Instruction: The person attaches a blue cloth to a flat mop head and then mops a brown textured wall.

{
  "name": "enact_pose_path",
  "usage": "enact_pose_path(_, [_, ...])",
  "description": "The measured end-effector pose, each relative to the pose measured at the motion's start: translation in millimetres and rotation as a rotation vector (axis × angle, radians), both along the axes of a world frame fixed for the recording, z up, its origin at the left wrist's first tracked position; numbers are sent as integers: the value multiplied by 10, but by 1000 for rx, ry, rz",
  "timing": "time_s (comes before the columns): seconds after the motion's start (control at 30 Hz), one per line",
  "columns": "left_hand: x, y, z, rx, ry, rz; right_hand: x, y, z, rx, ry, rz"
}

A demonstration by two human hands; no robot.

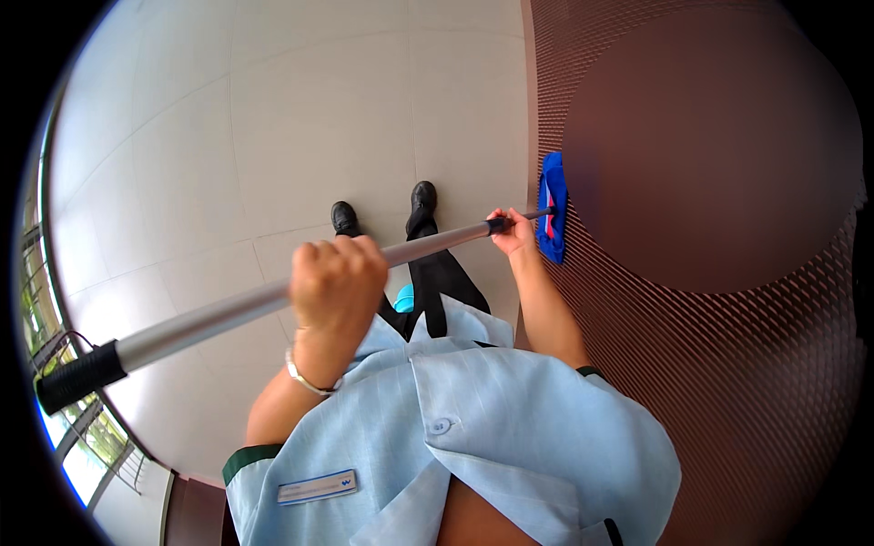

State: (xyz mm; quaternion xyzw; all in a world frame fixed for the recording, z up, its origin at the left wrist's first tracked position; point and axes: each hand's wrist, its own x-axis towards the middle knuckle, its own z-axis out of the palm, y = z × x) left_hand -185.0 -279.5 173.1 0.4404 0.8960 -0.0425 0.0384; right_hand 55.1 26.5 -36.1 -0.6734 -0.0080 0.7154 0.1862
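Observation:
My left hand (339,283) is wrapped around the thick silver section of a telescopic metal pole (440,243). Farther along it, my right hand (515,235) grips the pole near its black collar (497,225). The pole slants across my body, its black handle end (82,377) high at the left. At its other end is a flat mop head with a blue cloth pad (556,246) and a red part at the middle. This pad lies against the brown ribbed wall on my right, beside a large smooth round panel (710,157).
Pale floor tiles (321,123) extend in front and to the left. My black shoes (423,196) stand on them. A turquoise container (405,299), partly hidden, shows behind my legs. The brown wall (655,341) runs along the right; windows (89,443) line the far left.

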Motion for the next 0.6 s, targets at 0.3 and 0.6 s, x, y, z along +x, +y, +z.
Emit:
enact_pose_path(0.3, [-411,223,55,-103,31,127,-446,239,-127,0,235,68])
enact_pose_path(0.6, [-1124,-1474,145,46,-44,342,-1428,-1008,1361,119,591,293])
